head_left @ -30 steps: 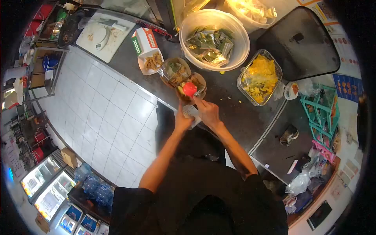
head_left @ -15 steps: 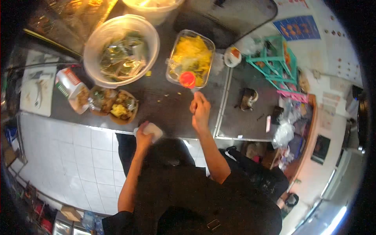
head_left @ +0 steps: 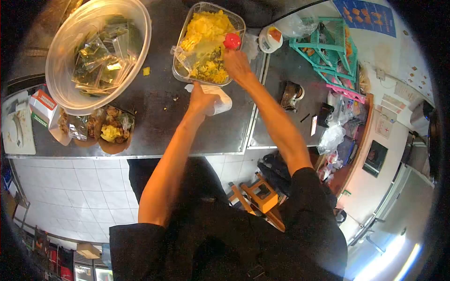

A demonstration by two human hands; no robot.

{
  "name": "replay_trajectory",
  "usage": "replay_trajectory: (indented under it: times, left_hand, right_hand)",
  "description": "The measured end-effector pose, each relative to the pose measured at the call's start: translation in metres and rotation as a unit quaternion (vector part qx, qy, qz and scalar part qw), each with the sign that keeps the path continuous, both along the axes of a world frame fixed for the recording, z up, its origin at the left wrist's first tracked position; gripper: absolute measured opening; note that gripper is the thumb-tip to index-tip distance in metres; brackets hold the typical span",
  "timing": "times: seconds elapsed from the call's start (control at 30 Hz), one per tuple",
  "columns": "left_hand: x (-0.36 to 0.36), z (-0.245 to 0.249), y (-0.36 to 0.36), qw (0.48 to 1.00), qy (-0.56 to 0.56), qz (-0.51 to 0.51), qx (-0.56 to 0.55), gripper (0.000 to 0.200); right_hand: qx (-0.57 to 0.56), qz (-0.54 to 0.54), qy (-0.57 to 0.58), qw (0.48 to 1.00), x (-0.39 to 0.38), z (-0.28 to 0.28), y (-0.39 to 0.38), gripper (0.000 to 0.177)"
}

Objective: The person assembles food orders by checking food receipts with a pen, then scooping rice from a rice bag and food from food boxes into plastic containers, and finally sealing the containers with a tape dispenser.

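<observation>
My left hand (head_left: 202, 99) is closed on a white paper container (head_left: 221, 101) with faint print, just below the near edge of a clear plastic tub (head_left: 176, 70). Inside the tub is a heap of yellow food (head_left: 206, 28), with darker bits toward the near side. My right hand (head_left: 238, 65) reaches over the tub's right side, its fingers wrapped round a red spoon (head_left: 232, 41). The spoon's red end is over the yellow food; its handle is mostly hidden by the hand.
A large translucent bucket (head_left: 144, 51) of small plastic packets stands at left. Filled paper boxes (head_left: 115, 133) sit near the counter edge, beside a white board (head_left: 18, 126). To the right are a white jar (head_left: 270, 39), a teal rack (head_left: 323, 44) and a dark cup (head_left: 291, 96).
Both hands have moved forward. My left hand brought the white container from the counter's edge to the tub, and my right hand carried the red spoon farther over the tub.
</observation>
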State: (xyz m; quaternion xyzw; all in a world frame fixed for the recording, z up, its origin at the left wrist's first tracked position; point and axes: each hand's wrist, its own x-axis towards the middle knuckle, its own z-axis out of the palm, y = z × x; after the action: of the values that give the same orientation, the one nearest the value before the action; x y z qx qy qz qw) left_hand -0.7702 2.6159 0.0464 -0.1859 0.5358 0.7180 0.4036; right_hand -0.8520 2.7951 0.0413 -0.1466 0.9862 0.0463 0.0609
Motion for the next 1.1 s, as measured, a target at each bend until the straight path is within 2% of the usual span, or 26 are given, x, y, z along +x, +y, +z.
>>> replay_trajectory:
  times: [0.03,0.1,0.17,0.3,0.33,0.37,0.4,0.43,0.5,0.53,0.57,0.63,0.77,0.83,0.87,0.93,1.1]
  left_hand:
    - [0.001,-0.001,0.004,1.0,-0.003,-0.001,0.0,0.099]
    - [0.0,0.0,0.011,0.998,-0.04,0.052,-0.003,0.073]
    - [-0.003,-0.002,0.013,0.998,-0.035,0.05,-0.002,0.071]
    - [-0.003,0.005,0.001,1.0,-0.018,0.022,0.012,0.069]
    - [0.001,-0.002,0.002,0.999,-0.019,0.029,0.012,0.069]
    - [0.006,-0.01,0.003,0.999,-0.003,0.043,0.022,0.089]
    - [0.009,-0.011,0.001,0.998,0.011,0.057,0.03,0.11]
    - [0.013,-0.011,0.0,0.998,0.006,0.059,0.029,0.11]
    - [0.019,-0.008,0.003,0.992,0.027,0.106,0.058,0.111]
    - [0.02,-0.005,0.005,0.993,0.019,0.107,0.054,0.111]
    - [0.02,-0.001,0.006,0.992,0.018,0.109,0.054,0.111]
    - [0.021,0.0,0.005,0.992,0.037,0.11,0.045,0.111]
    - [0.021,-0.003,0.0,0.994,0.019,0.089,0.063,0.111]
    - [0.018,-0.002,0.0,0.992,0.058,0.086,0.067,0.112]
    - [0.02,-0.001,0.0,0.993,0.056,0.084,0.067,0.112]
    - [0.018,0.009,-0.004,0.991,0.055,0.094,0.073,0.113]
    - [0.017,0.007,-0.006,0.993,0.011,0.087,0.085,0.112]
  right_hand:
    - [0.006,0.021,-0.02,1.0,0.003,0.001,-0.001,0.012]
    - [0.014,0.046,-0.037,0.998,0.004,0.013,-0.002,0.011]
    - [-0.007,0.095,-0.094,0.991,0.009,0.03,-0.006,0.012]
    - [-0.002,0.093,-0.119,0.989,0.014,0.03,-0.008,0.02]
    - [-0.1,0.011,-0.109,0.989,0.006,0.046,-0.007,0.02]
    - [-0.197,-0.071,-0.099,0.973,0.001,0.057,-0.007,0.021]
    - [-0.135,-0.106,-0.107,0.979,-0.005,0.058,-0.003,0.024]
    - [-0.135,-0.104,-0.112,0.979,-0.004,0.052,-0.005,0.024]
    - [-0.039,-0.025,-0.1,0.994,0.003,0.041,-0.006,0.03]
    - [-0.088,-0.031,-0.114,0.989,0.008,0.035,-0.01,0.023]
    - [-0.087,-0.03,-0.115,0.989,0.011,0.029,-0.012,0.023]
    - [-0.162,-0.075,-0.083,0.98,0.021,0.027,-0.025,0.02]
    - [-0.201,-0.052,-0.113,0.972,0.043,0.033,-0.021,0.017]
    - [-0.205,0.049,-0.127,0.969,0.048,0.035,-0.017,0.014]
    - [-0.206,0.046,-0.129,0.969,0.051,0.033,-0.017,0.014]
    - [-0.165,0.137,-0.181,0.96,0.05,0.029,-0.017,0.015]
    - [-0.187,0.154,-0.241,0.94,0.032,0.037,-0.01,0.011]
